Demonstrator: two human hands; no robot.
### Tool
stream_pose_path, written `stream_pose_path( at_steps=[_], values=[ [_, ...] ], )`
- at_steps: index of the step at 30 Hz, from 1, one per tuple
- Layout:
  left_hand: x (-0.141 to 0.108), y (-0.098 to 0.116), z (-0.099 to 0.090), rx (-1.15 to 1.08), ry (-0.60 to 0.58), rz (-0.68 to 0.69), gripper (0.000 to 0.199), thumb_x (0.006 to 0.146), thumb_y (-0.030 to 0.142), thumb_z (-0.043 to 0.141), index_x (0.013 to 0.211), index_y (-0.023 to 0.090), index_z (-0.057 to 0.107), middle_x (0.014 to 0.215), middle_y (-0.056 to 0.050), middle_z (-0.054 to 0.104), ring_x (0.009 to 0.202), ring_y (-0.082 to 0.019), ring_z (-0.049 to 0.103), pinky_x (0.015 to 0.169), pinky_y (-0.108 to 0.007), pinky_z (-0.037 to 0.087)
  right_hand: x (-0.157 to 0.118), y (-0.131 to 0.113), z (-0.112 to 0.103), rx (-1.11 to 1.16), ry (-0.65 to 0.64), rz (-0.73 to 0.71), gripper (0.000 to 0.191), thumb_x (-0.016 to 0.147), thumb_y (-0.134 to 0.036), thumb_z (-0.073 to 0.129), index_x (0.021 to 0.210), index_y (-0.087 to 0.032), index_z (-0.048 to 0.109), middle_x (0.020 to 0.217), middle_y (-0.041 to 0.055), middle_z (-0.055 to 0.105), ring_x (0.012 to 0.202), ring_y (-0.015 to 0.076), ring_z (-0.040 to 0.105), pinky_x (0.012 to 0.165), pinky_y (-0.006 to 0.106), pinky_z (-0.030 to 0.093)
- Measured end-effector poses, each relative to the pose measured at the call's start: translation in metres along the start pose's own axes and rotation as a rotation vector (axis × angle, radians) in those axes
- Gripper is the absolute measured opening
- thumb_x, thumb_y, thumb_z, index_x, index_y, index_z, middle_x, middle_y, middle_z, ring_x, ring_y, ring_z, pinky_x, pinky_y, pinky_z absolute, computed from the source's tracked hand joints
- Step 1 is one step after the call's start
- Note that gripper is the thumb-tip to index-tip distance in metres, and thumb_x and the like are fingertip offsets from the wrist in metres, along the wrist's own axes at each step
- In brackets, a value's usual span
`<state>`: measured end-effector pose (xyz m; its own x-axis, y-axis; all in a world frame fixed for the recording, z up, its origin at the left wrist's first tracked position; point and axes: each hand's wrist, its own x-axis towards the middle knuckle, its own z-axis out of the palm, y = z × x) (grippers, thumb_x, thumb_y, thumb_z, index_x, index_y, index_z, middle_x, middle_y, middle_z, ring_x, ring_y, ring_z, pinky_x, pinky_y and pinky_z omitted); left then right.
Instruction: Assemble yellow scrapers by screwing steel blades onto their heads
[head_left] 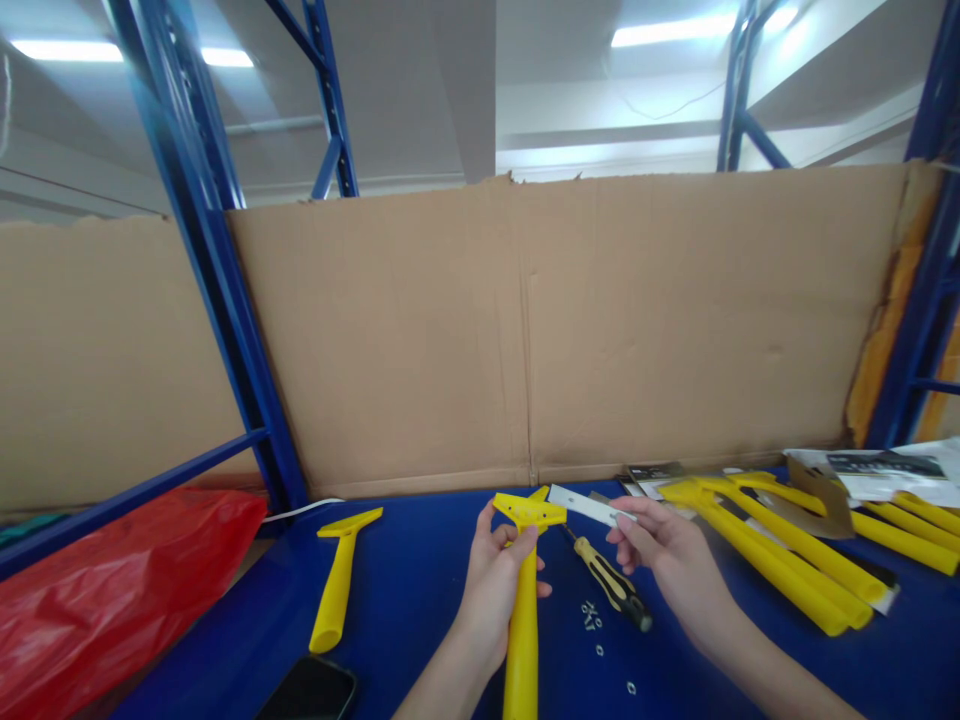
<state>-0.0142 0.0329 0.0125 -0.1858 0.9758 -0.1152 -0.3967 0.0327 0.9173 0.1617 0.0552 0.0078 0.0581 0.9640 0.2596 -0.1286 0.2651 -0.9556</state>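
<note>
In the head camera's view, we look across a blue tabletop [416,570] at two bare hands. The left hand [484,592], near the centre, is wrapped around a yellow scraper [523,630] just below its wide head. The head points away from us, and the handle runs toward us and out of the bottom edge. The right hand [669,548] pinches a flat metal strip [587,506] between thumb and fingers. The strip's free end points left, by the right tip of the scraper's head; from this angle we cannot quite tell whether they touch.

Between the hands, we see a screwdriver [609,580] with a cream-and-black handle lying on the tabletop. Beside it, small screws and nuts [589,622] lie scattered.

To the left lies a second scraper [335,590], also yellow, with a dark phone [311,690] nearer us and a red plastic sheet [127,590] farther left. To the right, we find a pile of yellow tools [787,570]. Behind everything stands a cardboard panel [390,340].
</note>
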Motion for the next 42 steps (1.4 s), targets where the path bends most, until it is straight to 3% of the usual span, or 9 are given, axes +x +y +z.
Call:
stream_pose_path(
  at_steps=[12,24,36,42],
  values=[
    [-0.009,-0.007,0.001,0.056,-0.3,-0.021,0.072,0.07,0.022,0.07,0.128,0.026,0.028,0.095,-0.003,0.054,0.057,-0.012,0.059,0.039,-0.023,0.051,-0.006,0.01,0.013,-0.073,-0.109,0.109,0.051,0.058,-0.063,0.069,0.081,-0.02,0.055,0.049,-0.0049,0.059,0.035,0.0103,0.05,0.036,0.022,0.038],
    [-0.008,-0.009,0.002,0.05,-0.284,0.004,0.072,0.069,0.023,0.071,0.126,0.028,0.027,0.096,-0.004,0.054,0.057,-0.012,0.059,0.038,-0.023,0.05,-0.01,0.007,0.015,-0.114,-0.165,0.148,0.045,0.062,-0.062,0.066,0.066,-0.019,0.054,0.049,-0.0032,0.06,0.036,0.0096,0.052,0.035,0.02,0.041],
    [-0.012,-0.009,0.005,0.048,-0.314,0.017,0.081,0.065,0.03,0.076,0.128,0.03,0.025,0.094,-0.003,0.056,0.056,-0.012,0.06,0.04,-0.022,0.05,-0.008,0.008,0.015,-0.198,-0.168,0.173,0.039,0.065,-0.057,0.063,0.072,-0.018,0.06,0.047,-0.0057,0.056,0.031,0.0081,0.049,0.027,0.017,0.037],
    [-0.013,-0.011,0.006,0.073,-0.322,0.039,0.083,0.063,0.03,0.077,0.127,0.029,0.024,0.091,-0.001,0.057,0.056,-0.012,0.059,0.041,-0.022,0.049,-0.012,0.002,0.018,-0.09,-0.21,0.347,0.035,0.065,-0.052,0.065,0.07,-0.018,0.058,0.046,-0.0043,0.059,0.031,0.007,0.048,0.028,0.016,0.037]
  ],
)
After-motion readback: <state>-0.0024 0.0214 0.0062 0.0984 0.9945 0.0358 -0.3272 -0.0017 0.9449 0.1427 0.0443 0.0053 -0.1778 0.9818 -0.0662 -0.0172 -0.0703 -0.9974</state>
